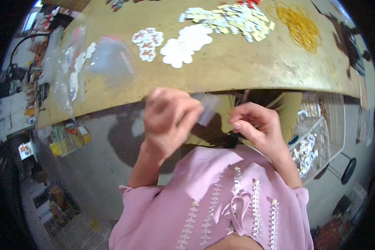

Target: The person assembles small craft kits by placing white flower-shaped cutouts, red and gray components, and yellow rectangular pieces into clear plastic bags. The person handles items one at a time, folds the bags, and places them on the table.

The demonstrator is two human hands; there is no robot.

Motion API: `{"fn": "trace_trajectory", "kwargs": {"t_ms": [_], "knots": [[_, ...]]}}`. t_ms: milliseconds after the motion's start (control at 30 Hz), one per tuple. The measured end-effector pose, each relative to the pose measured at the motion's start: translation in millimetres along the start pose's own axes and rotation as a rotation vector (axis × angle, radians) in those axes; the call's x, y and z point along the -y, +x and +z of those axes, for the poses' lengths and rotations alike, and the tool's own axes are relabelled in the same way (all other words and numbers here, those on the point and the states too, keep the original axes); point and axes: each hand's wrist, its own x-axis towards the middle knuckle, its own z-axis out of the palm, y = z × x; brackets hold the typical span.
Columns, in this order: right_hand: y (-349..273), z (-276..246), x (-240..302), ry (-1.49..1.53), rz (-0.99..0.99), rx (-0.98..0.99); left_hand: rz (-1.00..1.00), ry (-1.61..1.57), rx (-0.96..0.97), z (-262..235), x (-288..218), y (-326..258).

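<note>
Just in front of the table's near edge, my left hand (168, 118) is closed and smeared by motion. From its thumb and finger a small clear plastic bag (208, 109) sticks out to the right, also blurred. My right hand (257, 125) is held a short way to the right of the bag, apart from it. Its fingers curl in and the thumb tip comes close to the index finger; whether anything lies between them is too small to see. Beyond my hands, white flower-shaped cards (186, 45) lie on the table (237, 68) beside printed flower-shaped cards (148, 43).
Clear plastic bags (110, 60) and a long clear bag with white pieces (73, 71) lie at left. Far back are small yellow-and-white pieces (237, 21) and yellow rubber bands (300, 27). A clear plastic bin (333, 129) with shiny packets (305, 155) stands at lower right.
</note>
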Motion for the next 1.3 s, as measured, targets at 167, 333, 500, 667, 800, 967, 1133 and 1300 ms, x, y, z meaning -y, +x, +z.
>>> {"fn": "trace_trajectory", "kwargs": {"t_ms": [167,333,500,667,800,967,1133,1300], "knots": [[-3,-13,6,0.298,0.265,0.143,0.058,-0.133,0.184,29,-19,4],[-13,-18,-5,0.367,0.254,0.108,0.071,-0.172,0.080,53,-21,9],[-13,-14,-14,0.431,0.152,-0.055,-0.191,-0.457,0.245,58,-49,7],[-13,-10,-13,0.377,0.178,-0.100,-0.101,-0.368,0.186,69,-39,0],[-15,-11,-15,0.342,0.291,-0.060,-0.187,-0.265,0.217,69,-42,-1],[-17,-12,-19,0.279,0.344,-0.062,-0.117,-0.203,0.115,70,-41,2],[-16,-21,-14,0.269,0.390,-0.102,0.139,-0.127,0.331,58,-33,-1],[-17,-13,-3,-0.433,-0.298,-0.339,0.166,-0.160,0.309,48,-20,-12]]}}
